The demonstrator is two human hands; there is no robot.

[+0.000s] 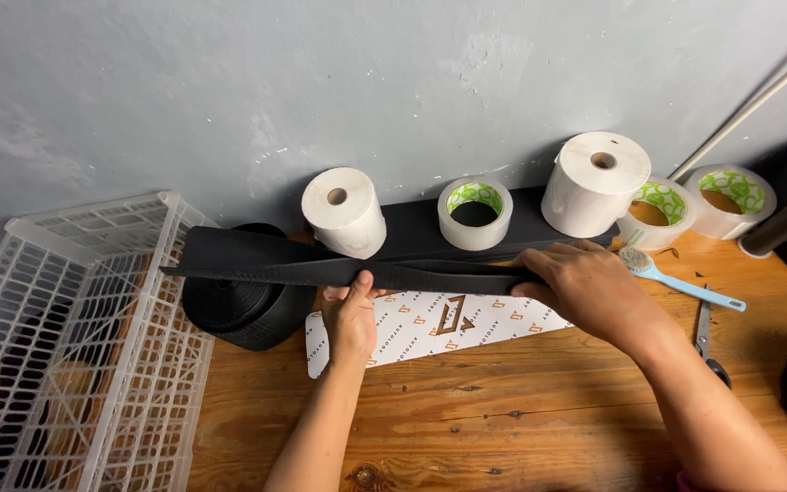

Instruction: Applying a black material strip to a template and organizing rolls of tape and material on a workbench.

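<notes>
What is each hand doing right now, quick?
Left hand: grip closed on the black fabric strip, thumb on top.
Right hand: pressed down over the strip's other end; its fingers are hidden, so its grip cannot be told.

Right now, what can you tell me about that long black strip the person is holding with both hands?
The black strip looks like a wide band of woven fabric, matte and flexible. It lies stretched sideways across the wooden table, folded lengthwise along the middle so it narrows there and fans wider at its left end. The left hand pinches it from below near the middle; the right hand presses down on its right part. Its left end lies over a black roll, and it partly covers a white printed card.
</notes>
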